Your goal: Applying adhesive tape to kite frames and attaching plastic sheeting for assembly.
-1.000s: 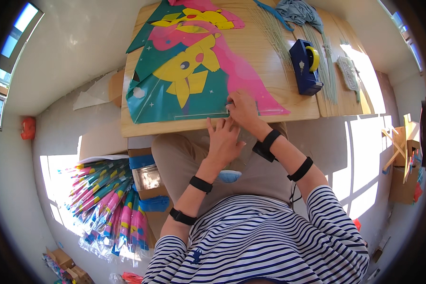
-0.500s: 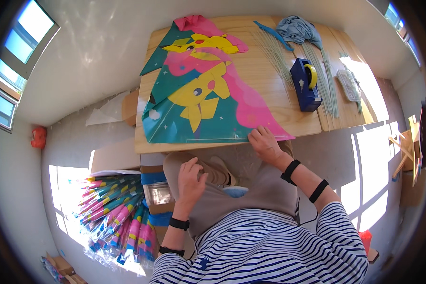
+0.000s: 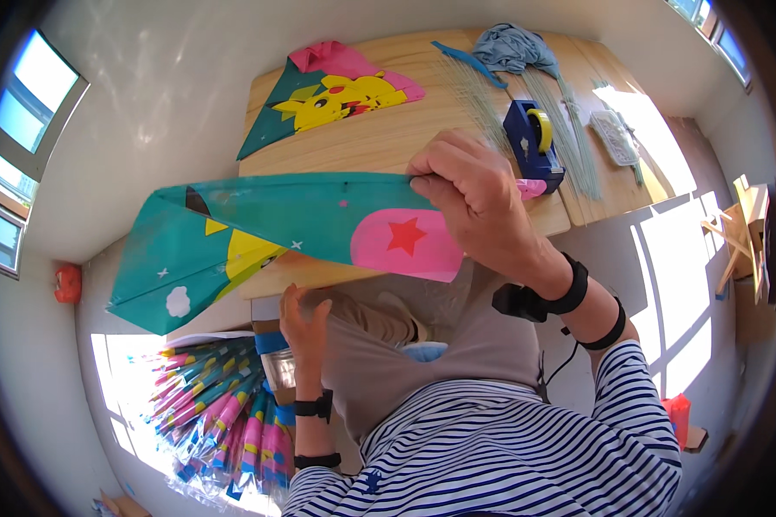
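Observation:
A thin teal and pink kite sail (image 3: pixel 272 202) is lifted over the table's near edge, its far left part folded over and hanging past the edge. My right hand (image 3: pixel 478 202) pinches its upper edge between thumb and fingers. The printed yellow cartoon figure is mostly hidden in the fold; a red star on pink faces me. Below the sail, close to my knee, my left hand (image 3: pixel 304 332) is empty with its fingers apart. Another folded sail (image 3: pixel 345 99) with a yellow figure lies farther back on the table.
On the wooden table (image 3: pixel 319 153) stand a blue tape dispenser (image 3: pixel 533 142), thin pale rods (image 3: pixel 578 146), a clear box (image 3: pixel 614 138) and a crumpled blue-grey cloth (image 3: pixel 516 50). Several plastic-wrapped kites (image 3: pixel 220 405) are piled at lower left, beside a carton.
My right hand has risen from the table edge, pulling the sail up and turning it over toward the left. My left hand has shifted slightly left and stays empty.

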### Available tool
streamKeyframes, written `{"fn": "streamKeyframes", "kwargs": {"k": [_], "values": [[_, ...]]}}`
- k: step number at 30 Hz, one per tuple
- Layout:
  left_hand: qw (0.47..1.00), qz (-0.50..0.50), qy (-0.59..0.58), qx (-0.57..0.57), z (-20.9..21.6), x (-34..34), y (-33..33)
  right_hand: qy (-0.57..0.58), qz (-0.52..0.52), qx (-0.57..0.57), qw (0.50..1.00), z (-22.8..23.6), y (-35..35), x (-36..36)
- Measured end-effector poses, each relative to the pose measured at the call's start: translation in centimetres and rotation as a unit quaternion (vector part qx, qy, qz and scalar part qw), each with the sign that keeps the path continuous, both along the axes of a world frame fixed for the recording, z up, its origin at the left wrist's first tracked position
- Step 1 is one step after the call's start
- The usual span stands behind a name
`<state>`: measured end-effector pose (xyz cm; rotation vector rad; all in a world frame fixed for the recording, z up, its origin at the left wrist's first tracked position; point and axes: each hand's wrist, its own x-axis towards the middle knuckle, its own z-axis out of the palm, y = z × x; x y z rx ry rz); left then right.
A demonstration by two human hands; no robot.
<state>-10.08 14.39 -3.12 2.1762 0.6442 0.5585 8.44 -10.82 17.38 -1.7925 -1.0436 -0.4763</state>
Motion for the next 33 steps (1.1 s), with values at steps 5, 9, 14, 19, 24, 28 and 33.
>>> {"fn": "streamKeyframes", "kwargs": {"k": [5,9,14,19,24,28,33], "values": [[0.975,0.160,-0.120,-0.101,2.3,0.9,4.9,0.129,-0.077,0.025,0.988,-0.1,-0.6,4.5],[0.939,0.161,-0.211,-0.218,4.4,1.3,6.5,0.215,-0.143,-0.021,0.966,-5.8,0.1,9.1],[0.965,0.219,-0.115,-0.081,1.7,1.5,10.6,0.220,-0.227,-0.110,0.942,-15.3,-0.3,14.1],[0.972,0.211,-0.039,0.101,-0.8,2.4,15.0,0.237,-0.301,-0.185,0.905,-21.0,-0.7,16.4],[0.996,0.049,0.072,0.008,-0.3,6.4,15.6,0.253,-0.296,-0.185,0.902,-22.9,-1.4,16.9],[0.995,-0.042,0.087,0.013,-0.7,9.9,16.2,0.264,-0.279,-0.170,0.908,-23.4,-1.5,17.1],[0.989,-0.082,0.087,0.085,-2.2,13.9,16.9,0.329,-0.262,-0.137,0.897,-23.4,-0.9,17.9]]}}
